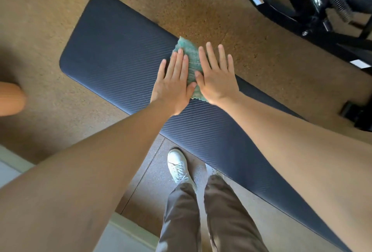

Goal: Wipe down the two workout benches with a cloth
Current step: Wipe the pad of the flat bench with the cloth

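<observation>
The speckled brown floor fills most of your view, and the long dark bench runs across it on a slant, from its rounded end at the upper left down toward the lower right. Its padded top has a fine ribbed texture. Beyond the bench's far edge, in the upper right, stands a black metal frame with a coiled spring, apart from the pad. On the near side you stand close to the bench's near edge in grey-brown trousers. Both your bare arms reach forward over the pad. Your left hand lies flat, palm down, its fingers straight and held close together, with the thumb angled out toward the other hand. Your right hand lies flat just beside it, fingers straight and slightly spread, the tips reaching past the bench's far edge. Under both palms is the green cloth, pressed onto the pad at that far edge about midway along the bench; it shows in the gap between your hands, beyond your left fingertips and below your right wrist. One white laced shoe sits on the floor by the near edge. A rounded orange object is cut off at the left border.
</observation>
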